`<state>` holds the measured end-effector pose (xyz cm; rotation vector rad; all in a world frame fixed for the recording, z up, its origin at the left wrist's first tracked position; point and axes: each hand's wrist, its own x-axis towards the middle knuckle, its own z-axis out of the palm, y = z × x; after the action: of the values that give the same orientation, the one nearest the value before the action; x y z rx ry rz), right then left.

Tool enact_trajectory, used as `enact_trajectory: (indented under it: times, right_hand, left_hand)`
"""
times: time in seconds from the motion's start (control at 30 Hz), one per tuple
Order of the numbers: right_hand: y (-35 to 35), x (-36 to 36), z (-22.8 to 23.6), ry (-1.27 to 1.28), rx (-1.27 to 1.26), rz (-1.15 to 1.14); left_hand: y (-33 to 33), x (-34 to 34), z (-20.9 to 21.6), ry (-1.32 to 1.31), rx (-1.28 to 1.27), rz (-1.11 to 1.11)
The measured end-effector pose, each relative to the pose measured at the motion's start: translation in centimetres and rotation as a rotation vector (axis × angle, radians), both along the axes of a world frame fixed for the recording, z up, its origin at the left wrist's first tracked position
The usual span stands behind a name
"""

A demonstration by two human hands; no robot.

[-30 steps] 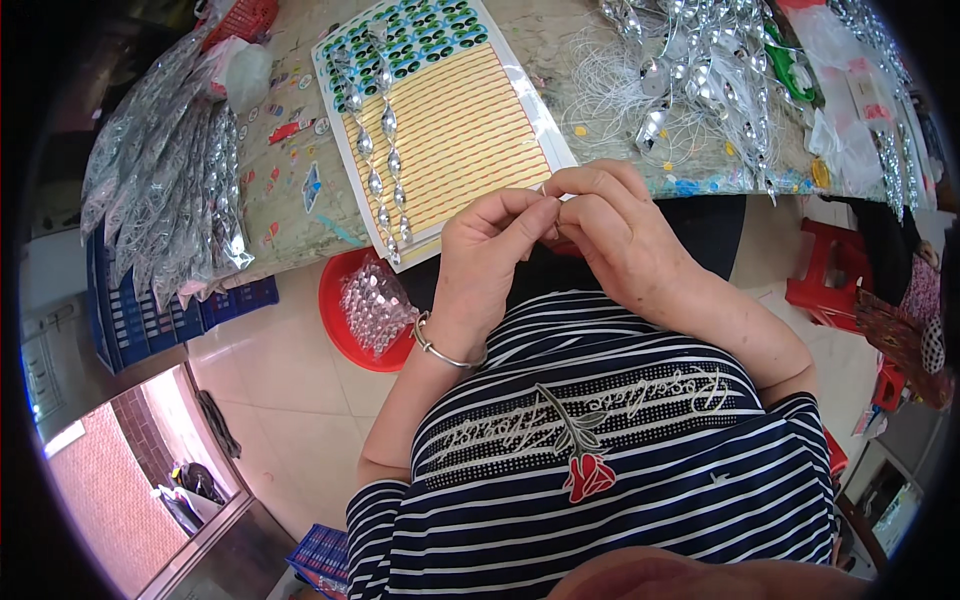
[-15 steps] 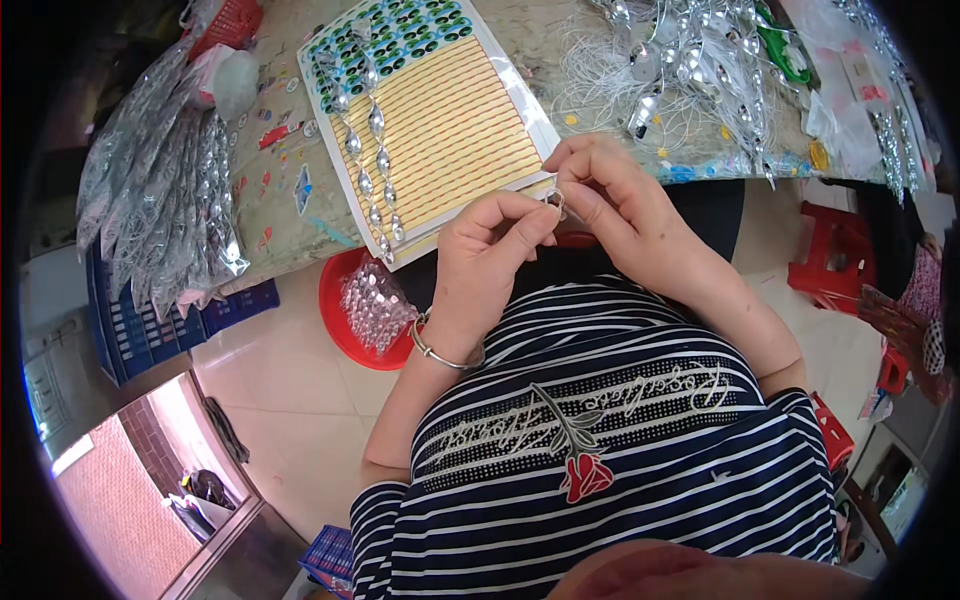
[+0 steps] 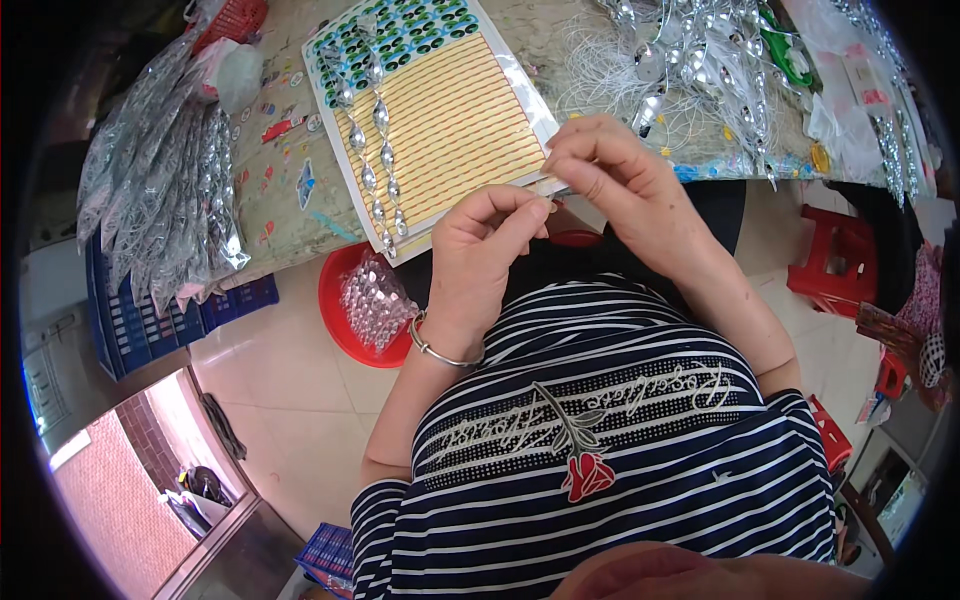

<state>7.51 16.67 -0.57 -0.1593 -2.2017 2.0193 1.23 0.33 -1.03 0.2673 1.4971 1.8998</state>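
Observation:
My left hand (image 3: 480, 240) is closed in a pinch at the near right corner of a printed sheet, thumb against forefinger. Just to its right, my right hand (image 3: 630, 195) is also pinching. Between the fingertips shows a thin whitish strand (image 3: 547, 186), too small to make out fully. Beyond the hands lies the sheet (image 3: 460, 110), yellow with red dashed lines and rows of green and blue oval stickers at its far end. Two strings of silver twisted beads (image 3: 385, 150) lie lengthwise along its left side.
Bundles of bagged silver strands (image 3: 170, 200) hang over the table's (image 3: 285, 220) left edge. Silver pieces with tangled white thread (image 3: 610, 80) lie at the far right. A red basin (image 3: 335, 330) holding a bag of silver beads (image 3: 375, 300) is below. A red stool (image 3: 835, 260) stands right.
The small pale loop between my fingertips no longer shows as a loop. My right hand has lifted slightly away from my left. The sheet and bead strings have shifted slightly.

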Motion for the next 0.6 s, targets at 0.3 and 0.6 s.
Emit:
enact_trajectory:
  times: [0.3,0.6]
  right_hand:
    - [-0.6,1.1,0.9,0.169,0.387,-0.075]
    - [-0.6,1.4,0.4,0.154,0.417,-0.082]
  left_hand:
    - [0.0,0.3,0.0,0.133,-0.025,0.042]
    - [-0.1,0.3,-0.9,0.248,-0.05,-0.004]
